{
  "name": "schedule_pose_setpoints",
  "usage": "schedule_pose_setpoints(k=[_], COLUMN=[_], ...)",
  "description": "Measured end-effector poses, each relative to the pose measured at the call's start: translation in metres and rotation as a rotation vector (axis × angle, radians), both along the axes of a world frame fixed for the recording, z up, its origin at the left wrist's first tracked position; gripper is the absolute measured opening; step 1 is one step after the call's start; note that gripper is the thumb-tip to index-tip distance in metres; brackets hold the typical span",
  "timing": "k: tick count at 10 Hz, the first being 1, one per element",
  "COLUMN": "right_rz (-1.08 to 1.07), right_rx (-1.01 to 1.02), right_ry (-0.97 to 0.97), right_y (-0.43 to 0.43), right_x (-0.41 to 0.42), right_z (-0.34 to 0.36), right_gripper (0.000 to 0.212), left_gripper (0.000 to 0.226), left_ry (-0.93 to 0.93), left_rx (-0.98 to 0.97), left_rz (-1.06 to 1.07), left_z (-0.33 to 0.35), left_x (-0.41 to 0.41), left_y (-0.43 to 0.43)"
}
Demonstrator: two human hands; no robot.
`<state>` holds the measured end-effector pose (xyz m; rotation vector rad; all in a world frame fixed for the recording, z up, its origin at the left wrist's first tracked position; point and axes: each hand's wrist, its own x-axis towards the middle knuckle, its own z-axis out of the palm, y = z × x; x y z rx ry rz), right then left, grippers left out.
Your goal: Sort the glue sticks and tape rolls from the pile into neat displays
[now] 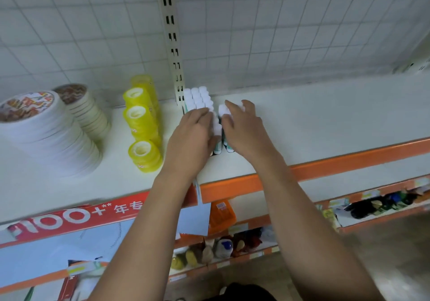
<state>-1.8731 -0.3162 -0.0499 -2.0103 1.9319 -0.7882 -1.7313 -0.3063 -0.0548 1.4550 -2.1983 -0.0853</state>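
White-capped glue sticks (197, 98) stand upright in tight rows on the white shelf (325, 119), beside the slotted upright post. My left hand (193, 133) rests on the front of the block, fingers laid over the caps. My right hand (242, 128) lies against the block's right side, fingers extended over a few sticks there. Yellow tape rolls (142, 123) stand in small stacks to the left. Further left are two leaning stacks of white tape rolls (53, 137), the rear one (90, 112) narrower.
A slotted metal post (173, 44) rises behind the glue sticks in front of a wire grid back wall. The shelf has an orange front edge (325, 168). Lower shelves (221, 247) hold bottles and small goods. A red banner (76, 219) hangs at lower left.
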Motion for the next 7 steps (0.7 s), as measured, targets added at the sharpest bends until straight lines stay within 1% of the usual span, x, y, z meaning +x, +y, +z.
schedule_pose_setpoints(k=[1,2,3,4,5,6,7], right_rz=[0.047,0.04,0.055,0.074,0.094,0.068,0.066], right_rx=[0.029,0.051,0.047,0.05,0.072,0.044,-0.088], right_ry=[-0.019,0.008,0.012,-0.007,-0.017,0.083,-0.01], right_y=[-0.002,-0.003,-0.002,-0.002,0.001,0.004,0.017], right_x=[0.007,0.006,0.006,0.005,0.001,-0.006,-0.012], right_z=[0.0,-0.005,-0.006,-0.007,-0.003,0.001,0.012], right_gripper=[0.044,0.047,0.044,0.045,0.046,0.054,0.051], left_gripper=[0.048,0.039,0.035,0.038,0.048,0.057,0.052], left_ry=[0.021,0.035,0.041,0.034,0.025,0.03,0.151], left_rx=[-0.001,-0.034,-0.046,-0.036,0.011,-0.043,-0.057], left_rz=[0.006,-0.007,-0.002,0.003,0.037,0.073,0.081], left_z=[0.001,0.003,0.004,0.004,0.007,0.009,0.015], left_x=[-0.001,-0.004,-0.007,-0.007,-0.006,-0.002,0.009], left_y=[0.001,0.004,0.008,0.008,0.01,0.015,0.031])
